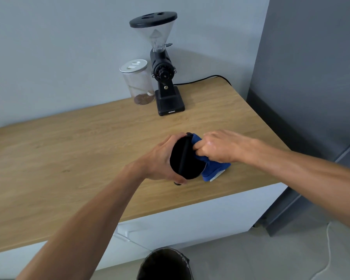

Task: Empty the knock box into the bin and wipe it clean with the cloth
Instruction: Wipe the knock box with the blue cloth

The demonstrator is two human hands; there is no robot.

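Note:
My left hand [160, 159] grips the round black knock box [180, 158] from its left side, over the wooden counter [69, 150]. The box is tilted so its dark opening and crossbar face me. My right hand [216, 147] is closed on a blue cloth [212, 168] and presses it into the right half of the box. Part of the cloth hangs out below and to the right. A dark round bin [166, 263] stands on the floor below the counter's front edge.
A black coffee grinder [164, 77] with a clear hopper stands at the back of the counter, its cable [202, 79] running right. A glass jar [138, 83] with a white lid sits left of it. A grey cabinet [311, 98] borders the counter's right end.

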